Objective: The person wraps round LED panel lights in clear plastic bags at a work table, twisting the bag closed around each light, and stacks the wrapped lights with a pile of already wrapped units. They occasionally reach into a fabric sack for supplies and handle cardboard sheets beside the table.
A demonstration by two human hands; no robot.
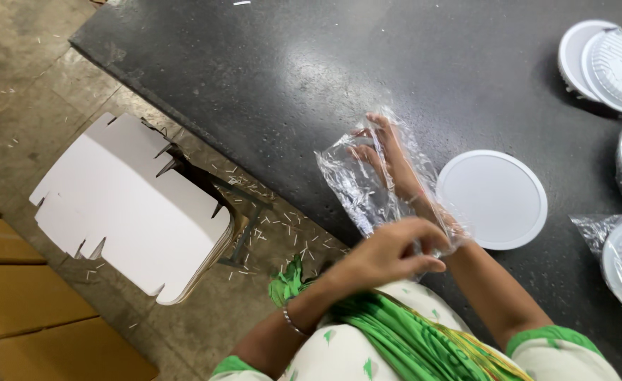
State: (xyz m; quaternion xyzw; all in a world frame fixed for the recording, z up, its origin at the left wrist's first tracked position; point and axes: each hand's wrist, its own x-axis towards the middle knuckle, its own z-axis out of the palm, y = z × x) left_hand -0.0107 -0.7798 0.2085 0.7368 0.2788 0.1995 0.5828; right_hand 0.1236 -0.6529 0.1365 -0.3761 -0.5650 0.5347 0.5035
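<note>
From above, the right hand [395, 166] is pushed inside a clear plastic bag [367, 187] on the dark bench [268, 77], fingers spread toward eleven o'clock, while the left hand [388, 254] pinches the bag's open edge at the wrist. A round white disc [492, 199] lies just beside them at three o'clock; flat white cartons [127, 204] are stacked on the floor at nine.

Centre frame: right hand [388, 159] was inside clear plastic bag [367, 187] on dark bench [254, 70]; left hand [388, 254] pinched the bag's mouth. White round disc [492, 199] lay just right. Stacked white card blanks [127, 204] at left, on the floor [28, 85].
</note>
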